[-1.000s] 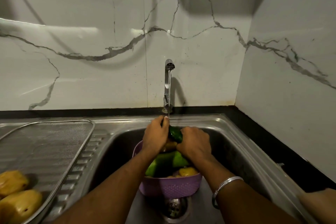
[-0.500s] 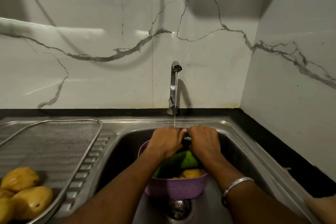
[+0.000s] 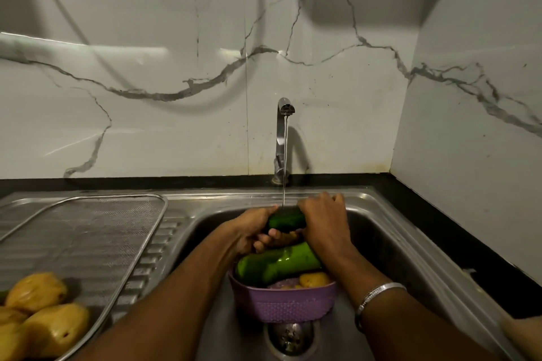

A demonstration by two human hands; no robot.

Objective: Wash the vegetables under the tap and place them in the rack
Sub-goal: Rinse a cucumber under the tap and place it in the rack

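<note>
Mesh rack, near left on the drainboard: four yellow vegetables. Drain. Purple basket in sink: one large green vegetable, at least one yellow piece. Left hand and right hand, both grasping one dark cucumber beneath the stream from the tap.

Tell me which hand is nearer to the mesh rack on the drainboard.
Left. The left hand grips the dark green cucumber under the tap stream on the side facing the mesh rack; the right hand holds the cucumber's other end, farther from the rack.
</note>
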